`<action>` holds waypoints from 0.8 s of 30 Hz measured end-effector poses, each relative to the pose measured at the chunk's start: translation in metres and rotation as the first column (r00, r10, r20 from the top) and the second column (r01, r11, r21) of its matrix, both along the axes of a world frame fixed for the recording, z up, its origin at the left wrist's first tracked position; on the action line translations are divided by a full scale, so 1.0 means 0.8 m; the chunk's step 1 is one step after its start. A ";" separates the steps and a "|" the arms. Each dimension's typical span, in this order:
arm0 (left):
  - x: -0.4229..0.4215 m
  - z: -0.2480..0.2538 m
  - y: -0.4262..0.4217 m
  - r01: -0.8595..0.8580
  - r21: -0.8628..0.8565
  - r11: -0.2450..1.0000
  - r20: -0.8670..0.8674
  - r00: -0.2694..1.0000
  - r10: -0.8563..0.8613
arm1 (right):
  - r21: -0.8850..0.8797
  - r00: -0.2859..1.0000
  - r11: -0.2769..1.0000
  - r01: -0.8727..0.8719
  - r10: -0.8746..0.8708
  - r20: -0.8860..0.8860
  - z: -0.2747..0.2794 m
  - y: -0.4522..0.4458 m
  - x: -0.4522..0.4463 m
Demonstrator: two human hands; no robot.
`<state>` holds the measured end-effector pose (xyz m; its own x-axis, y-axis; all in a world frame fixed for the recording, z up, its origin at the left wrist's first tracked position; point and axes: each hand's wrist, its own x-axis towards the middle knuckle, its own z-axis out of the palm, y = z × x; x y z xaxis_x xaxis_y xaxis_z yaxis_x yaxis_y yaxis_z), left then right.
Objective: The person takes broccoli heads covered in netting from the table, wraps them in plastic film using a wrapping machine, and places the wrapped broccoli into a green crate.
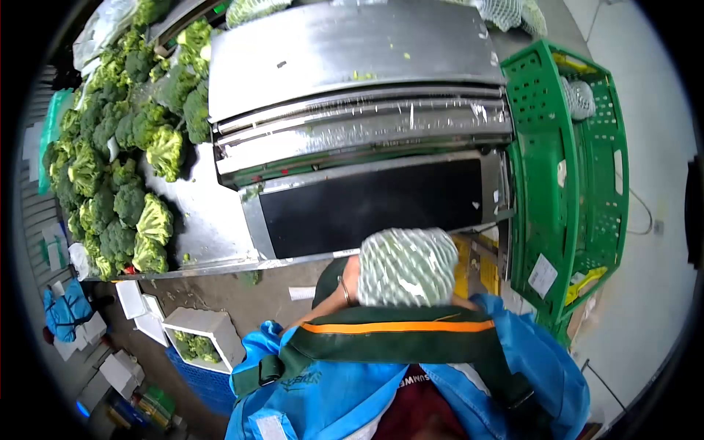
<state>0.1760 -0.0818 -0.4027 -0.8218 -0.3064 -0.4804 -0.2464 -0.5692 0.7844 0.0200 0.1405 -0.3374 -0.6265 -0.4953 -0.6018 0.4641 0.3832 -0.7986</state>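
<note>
A wrapped broccoli (408, 267), in white foam netting under shiny clear film, is held up close in front of my apron. My left hand (350, 282), with a band at the wrist, grips its left side; the fingertips are hidden behind it. At its lower right only a sliver of my right hand (462, 301) shows, against the wrapped broccoli, with most of it hidden by the bundle and the apron. Just beyond is the wrapping machine (359, 117), with a flat black plate (374, 205) along its near edge.
Loose broccoli heads (117, 176) are heaped on the metal table at left. Green crates (546, 183) stand at right, one with a netted piece (579, 99) inside. More netted pieces (506, 13) lie behind the machine. A white box (202, 334) with broccoli is on the floor.
</note>
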 end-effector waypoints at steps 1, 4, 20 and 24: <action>-0.017 0.029 -0.008 0.000 0.009 1.000 -0.094 0.996 0.001 | -0.025 0.999 0.999 0.035 -0.035 0.003 0.021 0.013 -0.013; -0.088 0.095 -0.030 0.048 0.637 0.770 -0.422 0.857 0.295 | -0.136 0.986 0.979 0.153 -0.161 -0.048 0.072 0.043 -0.051; -0.454 0.177 -0.431 0.372 -0.922 0.113 0.367 0.928 -0.061 | -0.371 0.647 0.562 0.739 -0.746 0.158 0.079 0.199 -0.420; -0.538 0.127 -0.441 0.623 -0.762 0.180 0.597 0.782 -0.180 | -0.313 0.701 0.633 0.708 -0.685 0.200 -0.030 0.211 -0.511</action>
